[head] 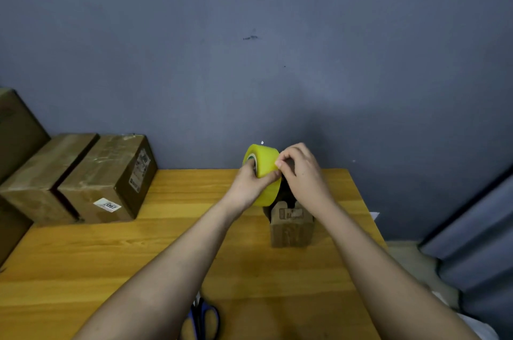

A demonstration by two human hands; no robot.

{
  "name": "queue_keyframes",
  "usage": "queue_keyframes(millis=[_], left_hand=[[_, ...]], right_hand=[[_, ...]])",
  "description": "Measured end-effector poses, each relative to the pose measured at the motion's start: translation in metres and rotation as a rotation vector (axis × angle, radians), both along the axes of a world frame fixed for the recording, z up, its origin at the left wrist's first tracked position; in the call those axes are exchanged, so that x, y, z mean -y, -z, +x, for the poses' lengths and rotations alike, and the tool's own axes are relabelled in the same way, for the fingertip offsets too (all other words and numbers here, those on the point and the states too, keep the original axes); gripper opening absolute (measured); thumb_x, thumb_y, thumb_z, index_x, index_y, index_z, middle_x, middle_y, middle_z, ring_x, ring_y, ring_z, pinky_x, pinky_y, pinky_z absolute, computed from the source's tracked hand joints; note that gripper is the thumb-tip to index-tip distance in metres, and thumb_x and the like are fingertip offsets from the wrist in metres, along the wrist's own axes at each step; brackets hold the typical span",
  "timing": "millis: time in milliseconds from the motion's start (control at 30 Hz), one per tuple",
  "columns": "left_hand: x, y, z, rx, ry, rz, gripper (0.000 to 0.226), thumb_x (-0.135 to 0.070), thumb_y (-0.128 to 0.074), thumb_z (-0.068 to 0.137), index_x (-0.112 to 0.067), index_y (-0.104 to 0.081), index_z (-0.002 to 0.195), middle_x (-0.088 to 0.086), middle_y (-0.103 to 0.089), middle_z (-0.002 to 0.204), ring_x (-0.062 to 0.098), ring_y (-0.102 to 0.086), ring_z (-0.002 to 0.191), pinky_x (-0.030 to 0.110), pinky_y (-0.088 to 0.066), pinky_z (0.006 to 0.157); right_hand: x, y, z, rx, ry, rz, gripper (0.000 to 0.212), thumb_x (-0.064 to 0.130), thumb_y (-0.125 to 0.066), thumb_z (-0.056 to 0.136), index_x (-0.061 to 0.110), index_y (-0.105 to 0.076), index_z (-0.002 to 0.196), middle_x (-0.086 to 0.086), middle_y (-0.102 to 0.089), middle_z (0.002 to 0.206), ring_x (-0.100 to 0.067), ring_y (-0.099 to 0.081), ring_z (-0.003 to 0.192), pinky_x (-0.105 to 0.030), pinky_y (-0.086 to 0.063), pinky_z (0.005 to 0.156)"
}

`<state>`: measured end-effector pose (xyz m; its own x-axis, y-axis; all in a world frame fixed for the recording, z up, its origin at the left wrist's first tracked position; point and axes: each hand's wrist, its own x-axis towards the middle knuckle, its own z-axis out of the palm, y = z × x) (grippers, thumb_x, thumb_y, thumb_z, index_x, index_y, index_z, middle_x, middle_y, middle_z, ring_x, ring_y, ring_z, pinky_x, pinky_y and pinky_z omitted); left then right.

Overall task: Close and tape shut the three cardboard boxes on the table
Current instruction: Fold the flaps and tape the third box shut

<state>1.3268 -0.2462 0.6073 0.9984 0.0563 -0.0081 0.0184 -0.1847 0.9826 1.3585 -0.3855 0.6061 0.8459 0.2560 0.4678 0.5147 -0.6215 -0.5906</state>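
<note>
At the far left edge, parts of larger brown cartons (pixel 16 128) run out of view, so their number cannot be told. Next to them, two closed cardboard boxes (pixel 41 173) (pixel 111 176) sit side by side on the back left of the wooden counter (pixel 83 256), touching each other and close to the blue-grey wall (pixel 249 34). Glossy clear tape shows across their tops; the right one carries a white label near its front corner and a printed label on its end face.

Near the front edge of the counter, one pair of blue-handled scissors (pixel 204 317) lies partly hidden under the left forearm.

Toward the middle, the left hand (pixel 251 184) holds one roll of yellow packing tape (pixel 263 173) in the air, its grip closed on the roll with the thumb at the core and the fingers wrapped under the outer face. The right hand (pixel 301 170), just beside it, has a narrow grip: thumb and fingertips pinch at the roll's right rim.

Directly below the roll stands a third, small cardboard box (pixel 291 226) on the counter, well apart from the other two. Its top flap stands raised, not taped.

At the far right hangs a blue-grey curtain (pixel 477 228).
</note>
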Motion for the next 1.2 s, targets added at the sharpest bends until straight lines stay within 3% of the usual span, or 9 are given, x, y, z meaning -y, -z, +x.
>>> queue_keyframes(millis=[300,467,600,700,800,867,1000,1100,1200], left_hand=[[0.0,-0.008,-0.001,-0.103,0.09,-0.023,0.038,-0.019,-0.074,0.078,-0.01,-0.059,0.112,0.011,-0.07,0.102,0.022,-0.068,0.089,0.033,-0.055,0.075],[-0.003,-0.009,-0.002,-0.145,0.138,0.023,0.039,-0.017,-0.076,0.076,-0.009,-0.059,0.111,0.014,-0.069,0.102,0.025,-0.067,0.09,0.04,-0.055,0.081],[-0.003,-0.012,-0.008,-0.127,0.119,-0.002,0.02,-0.027,-0.07,0.085,-0.015,-0.061,0.097,0.0,-0.067,0.088,0.009,-0.063,0.073,0.019,-0.05,0.062],[0.001,-0.013,-0.014,-0.142,0.123,0.0,0.043,-0.042,-0.066,0.085,-0.014,-0.054,0.116,-0.001,-0.064,0.099,0.009,-0.063,0.082,0.02,-0.049,0.066],[0.008,-0.013,-0.018,-0.142,0.109,0.025,0.09,-0.062,-0.07,0.064,-0.021,-0.037,0.136,0.008,-0.058,0.127,0.026,-0.062,0.109,0.044,-0.052,0.092],[0.008,-0.011,-0.018,-0.098,0.106,0.104,0.097,-0.067,-0.065,0.059,-0.022,-0.035,0.139,0.01,-0.053,0.134,0.032,-0.058,0.115,0.052,-0.048,0.097],[0.006,-0.021,-0.021,-0.04,0.097,0.2,0.091,-0.064,-0.061,0.063,-0.015,-0.038,0.137,0.008,-0.053,0.132,0.03,-0.058,0.114,0.049,-0.048,0.096],[0.006,-0.021,-0.021,-0.078,0.085,0.157,0.087,-0.061,-0.064,0.064,-0.015,-0.041,0.135,0.011,-0.055,0.131,0.031,-0.059,0.113,0.05,-0.049,0.095],[0.005,-0.02,-0.02,-0.143,0.084,-0.039,0.046,-0.041,-0.069,0.079,-0.013,-0.052,0.112,0.017,-0.066,0.103,0.032,-0.066,0.087,0.052,-0.052,0.083]], right_hand=[[-0.001,-0.001,-0.005,-0.098,0.043,0.272,0.026,0.05,-0.053,0.079,0.025,-0.06,0.084,0.012,-0.061,0.089,-0.005,-0.059,0.087,-0.038,-0.051,0.08],[-0.003,0.0,0.0,-0.131,0.153,0.302,0.01,0.035,-0.069,0.075,0.03,-0.06,0.076,0.012,-0.066,0.084,-0.015,-0.063,0.086,-0.046,-0.052,0.078],[-0.003,-0.003,-0.003,-0.12,0.218,0.316,0.013,0.028,-0.07,0.081,0.031,-0.06,0.074,0.011,-0.069,0.081,-0.017,-0.064,0.086,-0.044,-0.052,0.077],[-0.003,-0.007,-0.006,-0.054,0.255,0.235,0.009,0.027,-0.07,0.085,0.022,-0.064,0.081,0.008,-0.068,0.083,-0.015,-0.062,0.084,-0.034,-0.049,0.073],[-0.004,-0.009,-0.009,0.057,0.278,0.165,0.009,0.026,-0.069,0.086,0.02,-0.062,0.085,0.008,-0.066,0.083,-0.015,-0.06,0.083,-0.028,-0.04,0.066],[-0.005,-0.009,-0.01,0.057,0.265,0.205,0.015,0.022,-0.069,0.085,0.023,-0.055,0.091,0.011,-0.065,0.082,-0.013,-0.059,0.085,-0.026,-0.037,0.067],[-0.007,-0.009,-0.015,-0.026,0.217,0.387,0.033,0.016,-0.068,0.085,0.03,-0.041,0.097,0.012,-0.066,0.081,-0.013,-0.062,0.09,-0.028,-0.041,0.071],[-0.009,-0.007,-0.017,0.026,0.224,0.359,0.036,0.02,-0.069,0.085,0.037,-0.038,0.095,0.012,-0.068,0.086,-0.015,-0.062,0.091,-0.027,-0.039,0.068],[-0.013,-0.011,-0.02,0.078,0.223,0.329,0.039,0.023,-0.07,0.085,0.041,-0.037,0.094,0.016,-0.067,0.086,-0.015,-0.062,0.091,-0.03,-0.042,0.07]])
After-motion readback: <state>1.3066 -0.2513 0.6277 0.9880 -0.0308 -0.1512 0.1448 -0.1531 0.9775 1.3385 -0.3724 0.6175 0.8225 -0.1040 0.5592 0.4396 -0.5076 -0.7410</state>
